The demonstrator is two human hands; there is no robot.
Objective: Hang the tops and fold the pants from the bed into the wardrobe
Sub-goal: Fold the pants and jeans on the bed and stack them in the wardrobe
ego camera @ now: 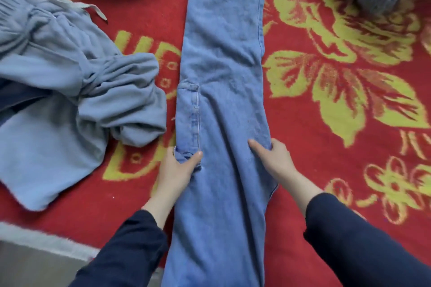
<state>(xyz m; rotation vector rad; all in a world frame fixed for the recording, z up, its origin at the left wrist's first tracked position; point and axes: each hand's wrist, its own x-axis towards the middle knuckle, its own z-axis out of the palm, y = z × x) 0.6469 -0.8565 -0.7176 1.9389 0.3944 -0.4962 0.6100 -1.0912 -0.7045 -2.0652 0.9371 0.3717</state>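
Both jeans (224, 65) edges gripped — left hand (177, 170), right hand (272, 158).

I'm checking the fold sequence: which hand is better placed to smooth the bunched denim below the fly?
Left, probably. The left hand grips that bunch at the left edge of the jeans, while the right hand holds the opposite edge.

Blue jeans (224, 91) lie folded lengthwise on the bed.

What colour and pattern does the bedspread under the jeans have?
The bedspread is red with large yellow flowers and leaves, seen best in the head view, beside the blue jeans.
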